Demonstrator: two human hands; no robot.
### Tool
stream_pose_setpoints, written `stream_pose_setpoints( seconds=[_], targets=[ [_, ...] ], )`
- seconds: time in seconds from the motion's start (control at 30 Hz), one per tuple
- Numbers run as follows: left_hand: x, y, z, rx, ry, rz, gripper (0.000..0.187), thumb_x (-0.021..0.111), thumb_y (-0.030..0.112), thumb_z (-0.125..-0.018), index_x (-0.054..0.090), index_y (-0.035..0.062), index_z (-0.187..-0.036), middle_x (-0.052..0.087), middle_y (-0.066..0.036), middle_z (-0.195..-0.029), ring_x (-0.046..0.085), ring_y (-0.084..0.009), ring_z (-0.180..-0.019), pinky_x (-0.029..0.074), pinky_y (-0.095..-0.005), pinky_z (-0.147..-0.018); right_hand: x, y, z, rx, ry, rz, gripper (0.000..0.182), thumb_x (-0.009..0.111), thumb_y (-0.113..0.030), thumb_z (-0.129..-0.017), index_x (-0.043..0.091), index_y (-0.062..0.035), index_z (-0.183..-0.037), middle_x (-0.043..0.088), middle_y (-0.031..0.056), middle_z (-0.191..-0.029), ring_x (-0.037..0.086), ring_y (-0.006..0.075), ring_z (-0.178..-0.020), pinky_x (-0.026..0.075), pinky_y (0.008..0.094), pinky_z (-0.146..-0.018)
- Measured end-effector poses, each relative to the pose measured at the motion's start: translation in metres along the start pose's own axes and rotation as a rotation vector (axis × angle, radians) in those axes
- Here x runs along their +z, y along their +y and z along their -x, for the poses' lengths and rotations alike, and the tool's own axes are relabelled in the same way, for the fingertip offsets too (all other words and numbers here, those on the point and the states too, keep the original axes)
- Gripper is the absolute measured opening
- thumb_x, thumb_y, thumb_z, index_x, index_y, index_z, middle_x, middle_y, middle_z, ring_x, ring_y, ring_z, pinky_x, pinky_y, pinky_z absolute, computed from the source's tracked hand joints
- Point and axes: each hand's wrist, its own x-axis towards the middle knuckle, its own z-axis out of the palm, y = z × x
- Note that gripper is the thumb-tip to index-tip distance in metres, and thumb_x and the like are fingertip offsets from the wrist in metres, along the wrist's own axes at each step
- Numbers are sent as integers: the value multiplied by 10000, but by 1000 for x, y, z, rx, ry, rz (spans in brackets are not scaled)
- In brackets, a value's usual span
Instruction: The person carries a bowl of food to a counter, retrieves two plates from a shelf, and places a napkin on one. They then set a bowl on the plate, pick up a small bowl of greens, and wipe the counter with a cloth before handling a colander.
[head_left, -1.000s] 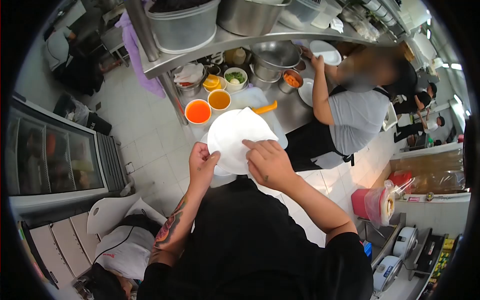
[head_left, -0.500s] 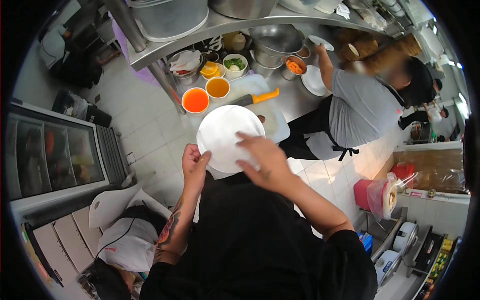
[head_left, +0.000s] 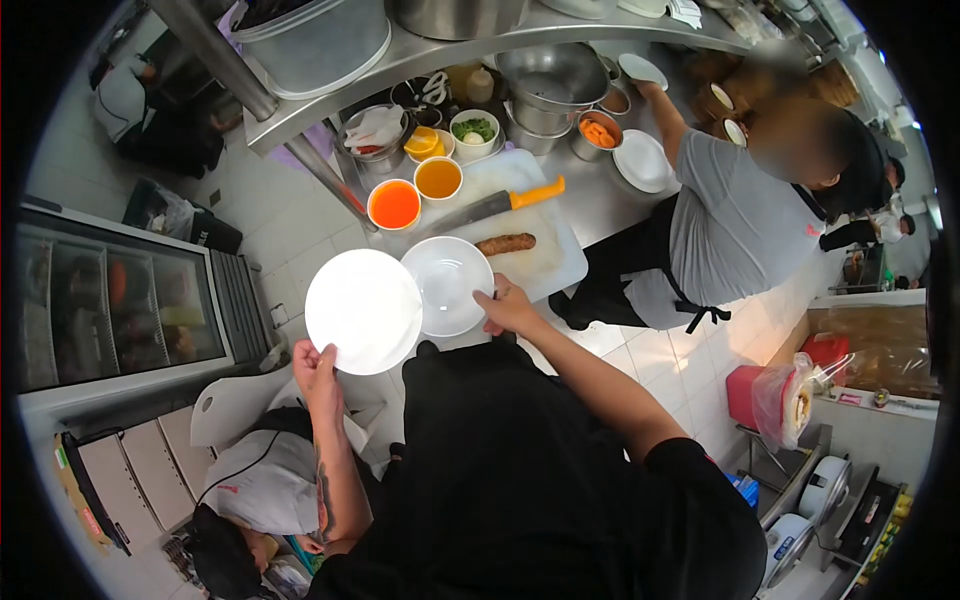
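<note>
My left hand (head_left: 318, 372) is closed on the lower rim of a flat white plate (head_left: 362, 312), thumb on top. A shallow white bowl (head_left: 447, 285) is pinched at its right rim by my right hand (head_left: 508, 307). Plate and bowl are side by side in front of me, their edges meeting or slightly overlapping. Just beyond the bowl, a browned, roll-shaped piece of food (head_left: 508, 244) lies on the white cutting board (head_left: 556, 240). Above it on the board rests a knife (head_left: 500, 205) with an orange handle.
Cups of orange-red sauce (head_left: 395, 205) and amber sauce (head_left: 438, 178) stand left of the knife. Behind are a bowl of greens (head_left: 473, 133) and a large metal bowl (head_left: 552, 75). A co-worker (head_left: 740, 210) stands at right; another person (head_left: 270, 480) is at lower left.
The single white stack has come apart into plate and bowl. My left hand has moved left with the plate, my right hand grips the bowl, and the browned food is more exposed.
</note>
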Motion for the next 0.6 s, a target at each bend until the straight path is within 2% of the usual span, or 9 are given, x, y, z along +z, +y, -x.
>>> stream_pose_setpoints(
  seconds=[0.07, 0.1, 0.17, 0.23, 0.3, 0.37, 0.43, 0.6],
  targets=[
    [-11, -9, 1, -5, 1, 20, 148, 615, -22, -868, 496, 42, -930, 542, 10, -812, 502, -45, -724, 416, -198, -687, 18, 28, -23, -99, 31, -105, 450, 567, -150, -877, 483, 17, -1286, 665, 161, -746, 661, 217, -529, 538, 325, -416],
    [-17, -12, 0, -13, 2, -3, 149, 614, -10, -869, 496, 57, -931, 526, 22, -817, 496, -43, -723, 427, -198, -693, 19, 36, -23, -96, 26, -108, 450, 567, -150, -877, 483, 17, -1286, 665, 161, -746, 661, 217, -529, 538, 325, -416],
    [-28, -15, -3, -19, 16, -26, 151, 614, 1, -871, 495, 72, -932, 509, 33, -821, 490, -41, -723, 437, -199, -699, 7, 37, -9, -172, 122, -137, 424, 523, -51, -841, 523, 26, -1257, 675, 170, -769, 663, 206, -527, 535, 325, -414],
    [-33, -17, -10, -58, -15, -122, 155, 622, -3, -867, 499, 71, -925, 501, 45, -787, 480, -39, -696, 426, -194, -675, -15, 36, 22, -215, 225, -152, 384, 524, -43, -837, 563, 34, -1211, 678, 169, -777, 661, 197, -524, 520, 313, -395],
    [-42, -29, -24, -18, -108, -135, 158, 632, -17, -853, 506, 51, -921, 614, -15, -846, 539, -50, -721, 425, -199, -664, -40, 27, 58, -245, 295, -127, 383, 491, -24, -834, 574, 32, -1204, 675, 162, -783, 648, 186, -514, 512, 296, -390],
    [-34, -33, -35, -65, -213, -139, 166, 627, -23, -849, 501, 52, -925, 603, -11, -834, 539, -53, -729, 427, -206, -664, -52, -9, 104, -235, 352, -158, 380, 471, -22, -832, 564, 54, -1193, 671, 156, -800, 626, 172, -504, 502, 278, -397],
    [-18, -36, -41, -87, -304, -124, 172, 626, -25, -848, 496, 56, -927, 585, -1, -821, 529, -53, -722, 425, -206, -663, -52, -39, 135, -174, 352, -153, 360, 466, -29, -831, 554, 82, -1162, 663, 142, -805, 607, 160, -506, 488, 267, -403],
    [32, -44, -31, -138, -565, -120, 198, 625, -37, -858, 467, 55, -934, 531, 21, -776, 486, -32, -656, 395, -189, -603, -3, -29, 157, -207, 369, -333, 333, 492, -39, -858, 538, 77, -1166, 644, 121, -799, 611, 164, -526, 483, 267, -402]
  ],
)
